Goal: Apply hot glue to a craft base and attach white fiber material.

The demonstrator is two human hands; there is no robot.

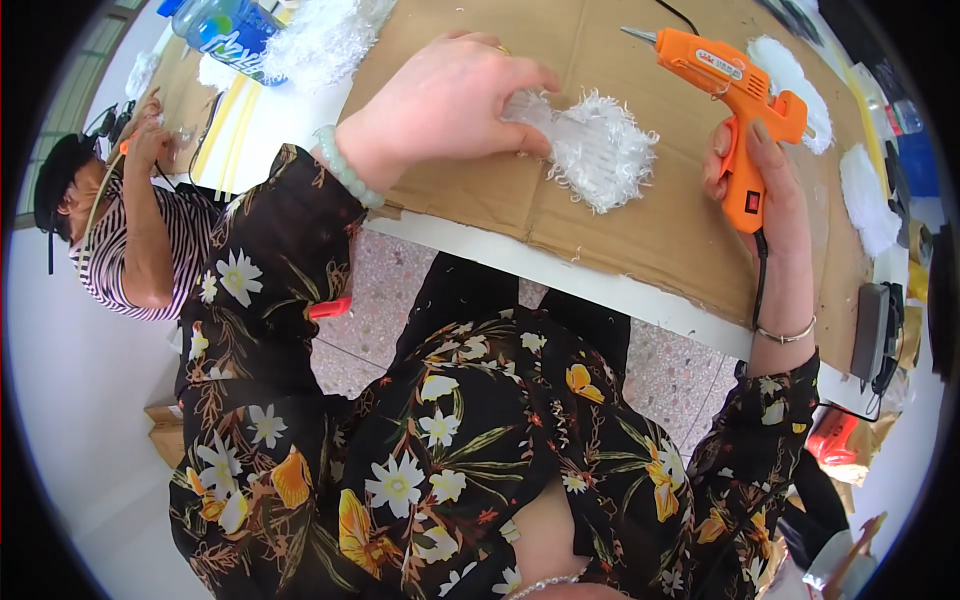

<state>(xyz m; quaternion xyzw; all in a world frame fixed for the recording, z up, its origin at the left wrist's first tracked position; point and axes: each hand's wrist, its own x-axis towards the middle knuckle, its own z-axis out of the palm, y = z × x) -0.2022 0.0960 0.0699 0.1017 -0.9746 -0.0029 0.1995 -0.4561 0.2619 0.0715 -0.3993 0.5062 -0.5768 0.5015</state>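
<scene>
See the fluffy white piece [605, 150] on the brown cardboard [480, 215] spread over the table [450, 240], just right of the left grip [440, 105]. Reaches in there with thumb and forefinger apart, set about the narrow end; cannot tell whether pressing on it or only framing it. Holds the orange glue gun [735, 130] in the right grip [765, 185], closed around the handle, nozzle aimed leftward and well apart from the piece.

Judging by the loose fringe, seems very light, soft and limp, with shaggy threads likely to snag, shed or cling to glue. Best taken at the narrow, smoother end, pinching lightly and clear of the fringe to avoid flattening it.

With the glue gun, expect more weight, a stiff body and probably a hot nozzle; best held by the handle alone, leaving slack in the cord [762, 265].
</scene>
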